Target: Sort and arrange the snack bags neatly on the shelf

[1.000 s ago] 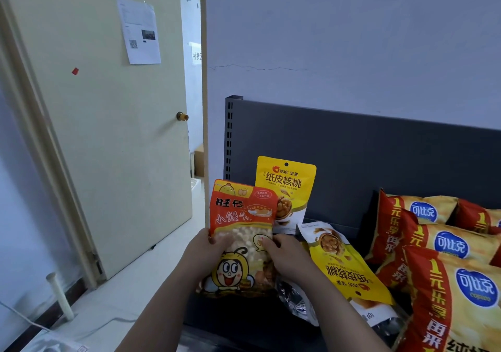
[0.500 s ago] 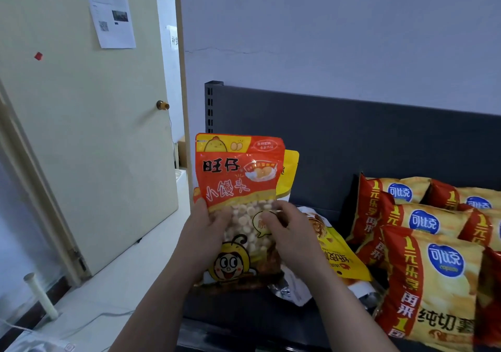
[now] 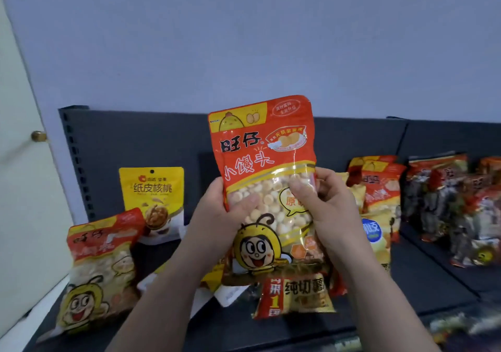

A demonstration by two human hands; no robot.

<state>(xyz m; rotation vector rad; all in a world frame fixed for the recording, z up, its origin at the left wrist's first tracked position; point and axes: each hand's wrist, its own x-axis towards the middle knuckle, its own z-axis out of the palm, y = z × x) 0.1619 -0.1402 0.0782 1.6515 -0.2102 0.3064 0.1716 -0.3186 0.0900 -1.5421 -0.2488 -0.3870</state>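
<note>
In the middle of the frame, a glossy red-orange snack bag [image 3: 264, 162] is held upright in the air above the shelf [image 3: 433, 278]. Its top edge is flat and sealed, and its lower half is a clear window full of small, round, pale biscuits above a printed cartoon face. The left hand [image 3: 217, 216] grips the bag's left edge, thumb laid on the window and fingers curled behind. The right hand [image 3: 329, 205] grips the right edge in the same way.

Just below the bag, a puffy yellow-and-red chip bag [image 3: 295, 294] lies flat. At the lower left a matching biscuit bag [image 3: 100, 267] leans close to the shelf's front corner. Behind it, a smooth yellow pouch [image 3: 153, 202] stands against the dark, matte back panel [image 3: 122, 140], whose left edge is slotted. To the right, a row of orange bags [image 3: 382, 189] stands upright. Further right, crinkled dark foil bags [image 3: 447, 202] crowd the next bay. Bare shelf surface lies between the chip bag and these foil bags.

A pale door [image 3: 21, 189] with a brass knob [image 3: 38, 135] fills the left edge of the frame.
</note>
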